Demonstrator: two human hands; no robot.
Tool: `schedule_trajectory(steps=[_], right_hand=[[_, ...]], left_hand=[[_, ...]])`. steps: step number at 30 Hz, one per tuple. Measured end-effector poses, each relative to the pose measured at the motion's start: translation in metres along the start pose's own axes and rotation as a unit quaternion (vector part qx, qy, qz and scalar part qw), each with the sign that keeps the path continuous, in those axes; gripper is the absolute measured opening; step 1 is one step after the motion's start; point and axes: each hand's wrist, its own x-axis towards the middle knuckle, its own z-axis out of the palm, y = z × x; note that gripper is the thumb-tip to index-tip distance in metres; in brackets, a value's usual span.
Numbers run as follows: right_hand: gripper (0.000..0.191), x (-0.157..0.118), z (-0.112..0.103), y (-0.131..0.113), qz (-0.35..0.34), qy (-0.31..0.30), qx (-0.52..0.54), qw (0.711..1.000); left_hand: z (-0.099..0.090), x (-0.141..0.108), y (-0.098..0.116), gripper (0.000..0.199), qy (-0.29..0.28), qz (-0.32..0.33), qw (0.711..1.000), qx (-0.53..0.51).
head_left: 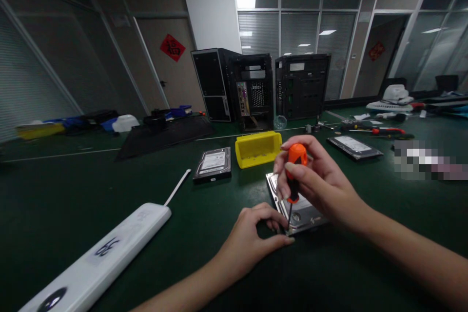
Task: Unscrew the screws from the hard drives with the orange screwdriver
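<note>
An orange and black screwdriver [297,156] is held nearly upright in my right hand [318,180], its shaft pointing down. The tip meets the near left corner of a silver hard drive [303,217] lying on the green table [146,258]. At that same corner, my left hand [256,234] grips the drive's edge between thumb and fingers. Part of the drive is hidden under my right hand. Behind my left hand lies a second hard drive [214,163] with a white label. A yellow bin [258,153] with small bits inside sits just beyond the hands.
Black computer cases [215,85] stand at the back. A third hard drive [354,147] and red-handled tools [387,130] lie to the right. A long white device [106,253] marked 39 spans the front left. A dark mat [164,136] lies at the back left.
</note>
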Motion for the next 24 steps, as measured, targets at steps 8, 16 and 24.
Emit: schedule_trajectory(steps=[8, 16, 24], right_hand=[[0.029, -0.0015, 0.0027, -0.0001, 0.015, 0.008, -0.021, 1.0], [0.022, 0.0006, 0.0015, -0.0028, 0.039, 0.004, 0.017, 0.999], [0.022, 0.0001, -0.0011, -0.0007, 0.021, -0.005, 0.0, 1.0]], left_hand=[[0.0008, 0.0008, -0.001, 0.024, -0.001, 0.003, 1.0, -0.006], [0.0001, 0.0003, -0.0003, 0.024, -0.007, 0.001, 1.0, -0.011], [0.0, 0.0007, -0.0003, 0.025, -0.006, -0.007, 1.0, 0.0]])
